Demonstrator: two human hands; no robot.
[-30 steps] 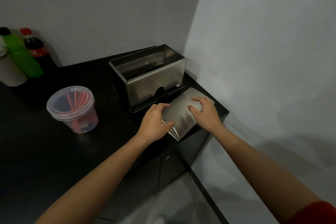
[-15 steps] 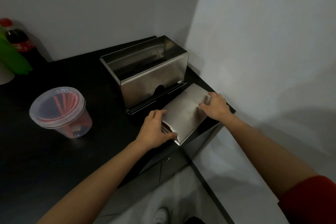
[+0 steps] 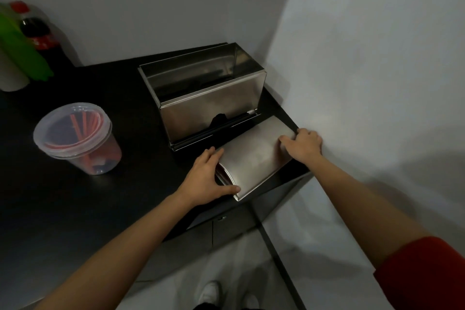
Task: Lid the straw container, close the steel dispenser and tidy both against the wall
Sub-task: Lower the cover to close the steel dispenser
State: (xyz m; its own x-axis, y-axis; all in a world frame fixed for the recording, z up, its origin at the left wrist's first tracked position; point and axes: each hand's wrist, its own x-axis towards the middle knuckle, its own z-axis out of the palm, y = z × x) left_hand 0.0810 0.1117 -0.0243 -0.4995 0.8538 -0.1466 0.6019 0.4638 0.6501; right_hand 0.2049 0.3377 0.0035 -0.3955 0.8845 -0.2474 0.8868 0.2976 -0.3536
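The steel dispenser (image 3: pixel 208 100) stands open-topped on the black counter (image 3: pixel 75 209) in the corner. Its curved steel lid (image 3: pixel 254 156) lies flat on the counter in front of it, near the front edge. My left hand (image 3: pixel 206 178) grips the lid's near left end, thumb along its front corner. My right hand (image 3: pixel 303 145) holds the lid's far right end, beside the right wall. The clear plastic straw container (image 3: pixel 78 138) sits to the left with its lid on and red straws inside.
A green bottle (image 3: pixel 22 50), a cola bottle (image 3: pixel 37 30) and a white cup (image 3: pixel 12 78) stand at the far left by the back wall. The right wall (image 3: pixel 364 83) runs along the counter's end. Cabinet doors and floor lie below the front edge.
My hands have slid apart from the top of the lid to its two ends. The view has shifted, so the straw container and bottles sit further left.
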